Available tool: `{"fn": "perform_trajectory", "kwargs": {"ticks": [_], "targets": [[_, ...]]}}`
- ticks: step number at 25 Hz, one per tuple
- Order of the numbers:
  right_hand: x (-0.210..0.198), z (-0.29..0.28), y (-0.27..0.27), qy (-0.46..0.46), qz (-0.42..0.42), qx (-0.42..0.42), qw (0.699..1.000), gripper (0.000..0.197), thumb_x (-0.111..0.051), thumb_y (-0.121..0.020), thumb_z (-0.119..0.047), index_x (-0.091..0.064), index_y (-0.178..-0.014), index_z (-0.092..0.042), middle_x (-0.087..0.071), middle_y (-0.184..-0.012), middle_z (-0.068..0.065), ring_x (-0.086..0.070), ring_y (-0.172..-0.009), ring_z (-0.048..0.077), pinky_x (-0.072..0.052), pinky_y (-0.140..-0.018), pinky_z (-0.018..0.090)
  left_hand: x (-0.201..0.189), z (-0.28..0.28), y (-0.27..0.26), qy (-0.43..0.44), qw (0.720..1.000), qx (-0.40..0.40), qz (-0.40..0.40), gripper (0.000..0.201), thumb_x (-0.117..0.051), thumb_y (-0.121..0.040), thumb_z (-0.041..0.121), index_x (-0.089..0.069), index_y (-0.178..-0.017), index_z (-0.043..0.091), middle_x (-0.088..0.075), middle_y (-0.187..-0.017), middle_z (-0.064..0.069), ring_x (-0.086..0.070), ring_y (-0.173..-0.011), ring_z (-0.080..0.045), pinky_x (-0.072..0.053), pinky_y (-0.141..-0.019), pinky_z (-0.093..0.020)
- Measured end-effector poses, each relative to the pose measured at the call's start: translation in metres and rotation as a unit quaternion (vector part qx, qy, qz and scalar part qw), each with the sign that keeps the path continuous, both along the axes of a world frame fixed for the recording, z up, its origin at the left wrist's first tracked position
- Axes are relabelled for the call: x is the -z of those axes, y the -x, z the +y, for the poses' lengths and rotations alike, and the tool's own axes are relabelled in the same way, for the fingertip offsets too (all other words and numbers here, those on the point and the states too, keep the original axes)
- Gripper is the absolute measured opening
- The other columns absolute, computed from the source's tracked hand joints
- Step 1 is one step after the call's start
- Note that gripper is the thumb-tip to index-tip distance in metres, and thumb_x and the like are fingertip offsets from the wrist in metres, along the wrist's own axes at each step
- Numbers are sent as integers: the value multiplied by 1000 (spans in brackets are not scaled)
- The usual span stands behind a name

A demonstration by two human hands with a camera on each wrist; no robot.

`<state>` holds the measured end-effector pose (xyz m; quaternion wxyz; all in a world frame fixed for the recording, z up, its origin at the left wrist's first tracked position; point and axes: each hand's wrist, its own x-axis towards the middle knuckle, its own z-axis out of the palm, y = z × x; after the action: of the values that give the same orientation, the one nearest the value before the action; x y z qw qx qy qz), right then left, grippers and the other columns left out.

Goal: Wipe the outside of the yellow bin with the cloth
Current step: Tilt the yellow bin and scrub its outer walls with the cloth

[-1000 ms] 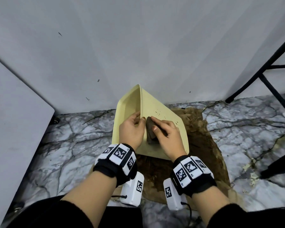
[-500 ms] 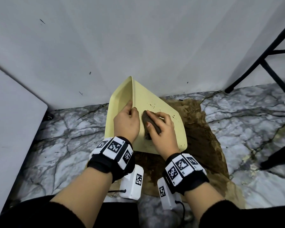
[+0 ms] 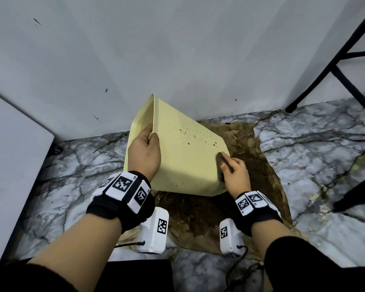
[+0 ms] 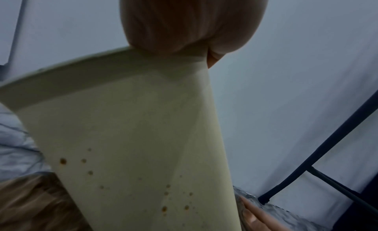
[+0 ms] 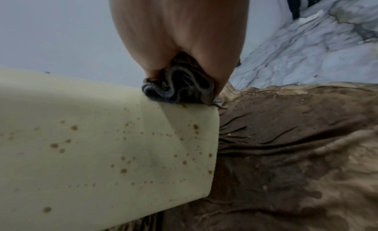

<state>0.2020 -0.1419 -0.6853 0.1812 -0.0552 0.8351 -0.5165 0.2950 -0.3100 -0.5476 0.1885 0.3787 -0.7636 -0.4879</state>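
The left hand (image 3: 144,151) grips the tilted yellow bin's (image 3: 185,161) rim; the right hand (image 3: 235,175), fingers curled around the bunched cloth (image 5: 180,87), presses it against the bin's right edge.

Both forearms reach forward, bare below dark sleeves, each wrist wrapped in a black band with white coded tags. The left hand (image 3: 144,151) grips the yellow bin (image 3: 185,163) at its rim, thumb on the outer wall, fingers (image 3: 146,130) curled over the edge and inside. The right hand (image 3: 236,175) sits lower and further right, fingers bunched around a dark cloth (image 5: 180,87), pressing it onto the bin's outer wall near the corner.
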Motion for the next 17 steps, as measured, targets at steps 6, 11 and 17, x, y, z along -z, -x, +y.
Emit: {"fn": "perform_trajectory", "kwargs": {"ticks": [6, 11, 17], "targets": [[-32, -26, -12, 28, 17, 7, 999, 35, -50, -90, -21, -54, -124, -26, -45, -129, 10, -40, -121, 31, -31, -107, 35, -1, 1, 2, 12, 1000, 3, 5, 41, -36, -93, 13, -42, -134, 15, -48, -80, 24, -41, -47, 28, -31, -50, 8], [-90, -80, -50, 117, 157, -102, 975, 37, -53, -88, -17, -54, -123, -27, -50, -124, 9, -39, -114, 25, -23, -96, 20, -6, 5, 5, 47, 999, 9, -8, 41, -36, -93, 13, -41, -134, 11, -58, -128, -3, -56, -107, -1, -31, -72, 1], [-60, -54, -27, 88, 88, -62, 990, 35, -52, -89, -18, -56, -122, -29, -50, -126, 9, -41, -119, 28, -29, -106, 29, -6, 5, 2, 28, 999, 24, -2, 41, -35, -94, 12, -39, -135, 12, -53, -101, 18, -46, -58, 27, -30, -56, 9]]}}
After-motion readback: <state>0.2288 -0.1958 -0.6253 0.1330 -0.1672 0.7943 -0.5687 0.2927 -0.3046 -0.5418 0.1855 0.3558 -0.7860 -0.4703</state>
